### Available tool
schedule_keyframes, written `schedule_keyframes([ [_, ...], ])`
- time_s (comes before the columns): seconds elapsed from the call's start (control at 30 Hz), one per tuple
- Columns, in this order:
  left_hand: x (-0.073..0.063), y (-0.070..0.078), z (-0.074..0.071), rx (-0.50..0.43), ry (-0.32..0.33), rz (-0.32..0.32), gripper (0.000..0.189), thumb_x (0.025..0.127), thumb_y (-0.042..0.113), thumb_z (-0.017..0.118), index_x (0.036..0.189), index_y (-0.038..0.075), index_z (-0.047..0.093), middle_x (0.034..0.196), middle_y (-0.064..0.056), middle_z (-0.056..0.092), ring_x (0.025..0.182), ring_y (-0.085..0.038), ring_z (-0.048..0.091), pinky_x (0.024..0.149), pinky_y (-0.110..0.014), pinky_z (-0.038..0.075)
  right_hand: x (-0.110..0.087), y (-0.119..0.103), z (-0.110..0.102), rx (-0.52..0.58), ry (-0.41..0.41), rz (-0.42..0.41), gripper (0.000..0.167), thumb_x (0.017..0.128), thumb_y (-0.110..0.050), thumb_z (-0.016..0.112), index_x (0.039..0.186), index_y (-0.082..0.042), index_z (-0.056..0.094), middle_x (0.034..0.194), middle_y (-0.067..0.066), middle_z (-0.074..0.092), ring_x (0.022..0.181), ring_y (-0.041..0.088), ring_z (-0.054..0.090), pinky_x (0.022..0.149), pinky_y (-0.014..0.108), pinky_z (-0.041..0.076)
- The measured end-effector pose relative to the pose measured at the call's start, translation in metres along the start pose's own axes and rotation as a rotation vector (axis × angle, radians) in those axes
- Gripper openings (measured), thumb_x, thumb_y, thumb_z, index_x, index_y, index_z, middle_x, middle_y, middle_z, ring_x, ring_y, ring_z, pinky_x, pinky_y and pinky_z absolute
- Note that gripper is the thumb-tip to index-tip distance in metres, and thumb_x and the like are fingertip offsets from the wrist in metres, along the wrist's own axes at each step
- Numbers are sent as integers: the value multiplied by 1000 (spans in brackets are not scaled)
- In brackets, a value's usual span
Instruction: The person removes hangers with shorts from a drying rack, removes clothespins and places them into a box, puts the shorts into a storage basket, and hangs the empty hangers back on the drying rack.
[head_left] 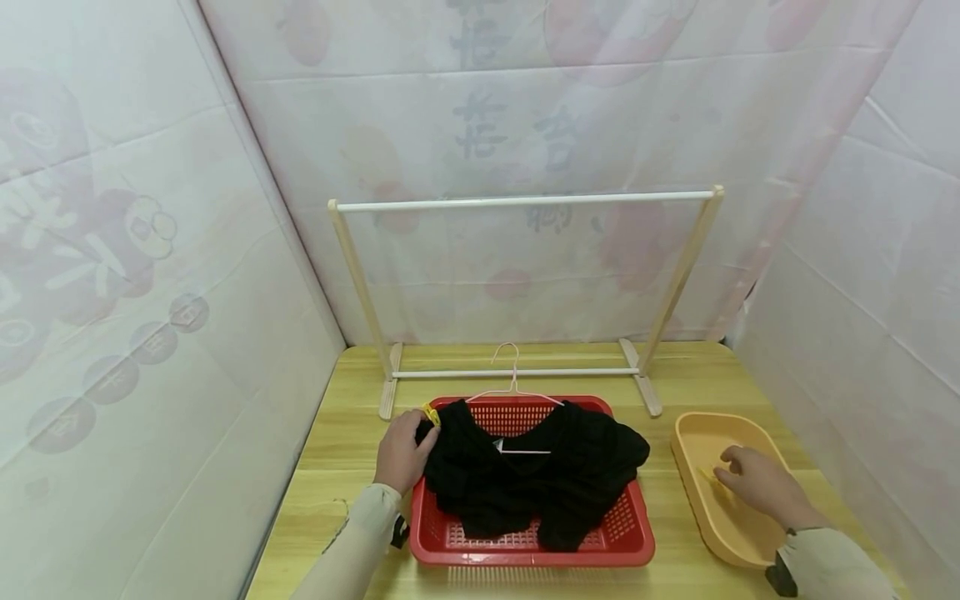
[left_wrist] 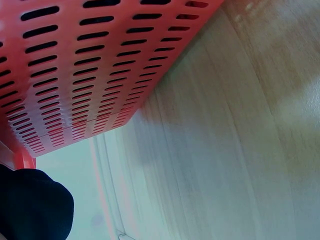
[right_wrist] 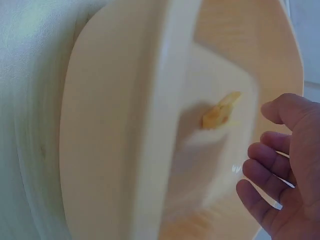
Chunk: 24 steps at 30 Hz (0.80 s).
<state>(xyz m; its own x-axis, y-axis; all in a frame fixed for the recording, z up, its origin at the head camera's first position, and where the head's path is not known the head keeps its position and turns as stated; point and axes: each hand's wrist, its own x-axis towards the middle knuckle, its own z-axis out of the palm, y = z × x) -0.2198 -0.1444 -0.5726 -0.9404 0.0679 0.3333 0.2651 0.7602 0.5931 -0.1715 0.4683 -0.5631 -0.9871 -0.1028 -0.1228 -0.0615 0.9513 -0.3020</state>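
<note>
In the head view, a black shirt lies in and over a red basket on the counter. A thin hanger is inside it, with the hook up at 12 o'clock. The left hand is at the basket's 10 o'clock, pinching the shirt near its shoulder, right by a yellow clip. I think that pinch keeps the cloth from slipping. The right hand is over the yellow tray at 3 o'clock, its fingers loosely bent and holding nothing. Another clip lies in the tray, near the fingers but not touching, maybe put there to be easy to reach. A rack stands behind at 12 o'clock. I see no brand. The shirt's neck tag is too tiny to read. Big writing on the back cloth is too pale to read
</note>
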Motion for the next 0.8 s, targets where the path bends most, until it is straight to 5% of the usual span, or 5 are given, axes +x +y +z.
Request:
schedule_keyframes([
  [0.17,1,0,-2,-10,-3,-22,16,99,31,71,100,17,66,95,0,66,89,-21,59,81,-44,52,5,-22,-3,94,212,-21,39,101,-20,65,121,13,62,108,30,67,97,45,65,79,60,52],
  [0.3,2,-1,-4,-11,-1,-33,15,99,32,71,101,17,66,96,0,67,89,-21,60,82,-44,52,17,-69,-11,186,442,-87,37,101,-14,62,128,11,60,118,32,63,104,48,61,81,64,49],
  [0.43,2,-1,-4,-4,4,-24,15,99,32,71,101,17,66,97,-1,67,90,-21,61,82,-45,53,31,-114,-5,214,575,-194,35,95,-6,67,127,7,62,115,26,63,101,43,60,80,60,48],
  [0.8,1,1,1,0,-12,-35,15,99,33,70,100,19,66,96,1,67,90,-21,61,83,-44,53,56,-185,47,178,552,-354,18,95,-8,69,111,-1,66,108,16,67,100,35,65,84,56,52],
])
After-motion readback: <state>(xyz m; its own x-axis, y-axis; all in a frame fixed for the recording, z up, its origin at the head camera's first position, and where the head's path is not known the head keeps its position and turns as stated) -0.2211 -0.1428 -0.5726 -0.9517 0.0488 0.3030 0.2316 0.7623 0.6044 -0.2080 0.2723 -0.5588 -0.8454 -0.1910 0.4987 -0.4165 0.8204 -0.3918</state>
